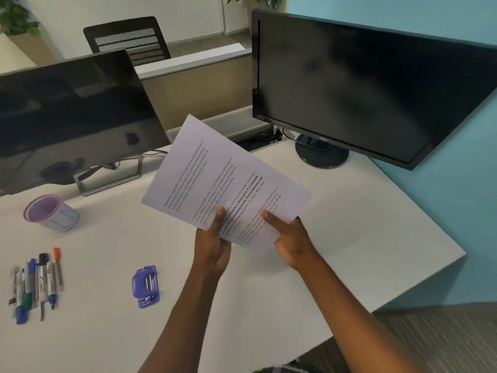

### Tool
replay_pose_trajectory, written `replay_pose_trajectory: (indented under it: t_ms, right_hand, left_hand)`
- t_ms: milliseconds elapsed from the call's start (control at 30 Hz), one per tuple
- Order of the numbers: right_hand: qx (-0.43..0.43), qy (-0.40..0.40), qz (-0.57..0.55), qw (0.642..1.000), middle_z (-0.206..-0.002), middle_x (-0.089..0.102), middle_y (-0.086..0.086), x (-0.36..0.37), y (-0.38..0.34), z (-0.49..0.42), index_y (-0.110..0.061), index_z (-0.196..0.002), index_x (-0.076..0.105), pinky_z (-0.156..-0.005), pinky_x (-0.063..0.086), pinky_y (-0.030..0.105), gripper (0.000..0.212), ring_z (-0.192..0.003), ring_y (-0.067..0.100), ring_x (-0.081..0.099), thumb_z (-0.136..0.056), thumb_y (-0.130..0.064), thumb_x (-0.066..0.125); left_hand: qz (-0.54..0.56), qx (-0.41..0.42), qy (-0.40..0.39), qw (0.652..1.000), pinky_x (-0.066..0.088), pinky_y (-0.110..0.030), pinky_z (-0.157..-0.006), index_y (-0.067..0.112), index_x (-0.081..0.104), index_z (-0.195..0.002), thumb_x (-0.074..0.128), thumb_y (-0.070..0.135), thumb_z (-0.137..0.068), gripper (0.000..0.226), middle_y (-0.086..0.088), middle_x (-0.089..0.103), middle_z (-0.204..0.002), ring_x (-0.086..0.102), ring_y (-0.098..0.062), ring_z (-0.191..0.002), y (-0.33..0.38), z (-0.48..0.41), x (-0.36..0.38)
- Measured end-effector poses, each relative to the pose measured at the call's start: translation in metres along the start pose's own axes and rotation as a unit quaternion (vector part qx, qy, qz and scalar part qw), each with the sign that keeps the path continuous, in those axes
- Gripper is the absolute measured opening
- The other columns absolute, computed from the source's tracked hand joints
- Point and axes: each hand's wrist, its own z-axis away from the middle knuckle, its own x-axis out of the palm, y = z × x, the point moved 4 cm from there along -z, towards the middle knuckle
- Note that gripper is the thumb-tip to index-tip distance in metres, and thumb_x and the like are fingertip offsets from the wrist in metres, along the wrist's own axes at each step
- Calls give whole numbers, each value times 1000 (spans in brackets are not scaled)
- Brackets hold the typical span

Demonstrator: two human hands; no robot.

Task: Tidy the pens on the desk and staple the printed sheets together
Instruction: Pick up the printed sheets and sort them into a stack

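Fingers (220, 214) of left hand (212, 240) and right hand (291, 242) pinch the printed sheets (223, 170) by the near edge, above mid counter (363, 238). Looks like the stapling step. Next: free one hand, fetch stapler (146, 286) lying near left. Pens (37, 284) loose at left, outside cup (51, 212).

Printed sheets (215, 181) pinched in left hand (212, 247) and right hand (291, 240) above the desk (349, 232) — pens (37, 281), stapler (146, 286) at left
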Motion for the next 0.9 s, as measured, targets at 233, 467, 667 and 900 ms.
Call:
replay_pose_trajectory:
  t_ms: [233,467,667,900]
  right_hand:
    - [-36,62,83,994,-124,73,13,-28,-34,5,-5,-127,66,-96,57,40,39,-115,29,70,-89,2,70]
    - [-46,74,260,962,-104,79,2,-70,-79,8,-18,-106,74,-80,61,34,23,-95,21,75,-85,-9,79]
    - [-35,78,285,955,-102,80,0,-76,-57,3,-17,-108,73,-75,63,29,27,-91,17,77,-84,-13,82]
    - [-18,130,273,953,-102,79,3,-100,-29,-1,-15,-105,75,-73,60,25,23,-92,19,76,-84,-13,82]
  left_hand:
    - [-8,-14,-3,1000,63,-39,-88,14,54,-143,60,-11,-94,56,-10,70,-135,69,-27,-122,20,-6,-19]
    - [-264,-61,-102,957,63,-37,-92,13,69,-127,65,4,-94,35,-7,77,-121,74,-23,-108,61,-18,-41]
    - [-348,-49,-97,931,64,-41,-90,4,77,-113,71,5,-95,19,-10,80,-115,76,-32,-108,45,-24,-45]
    - [-366,-40,-72,927,63,-37,-90,9,79,-106,73,5,-94,14,-5,81,-111,76,-29,-105,28,-21,-59]
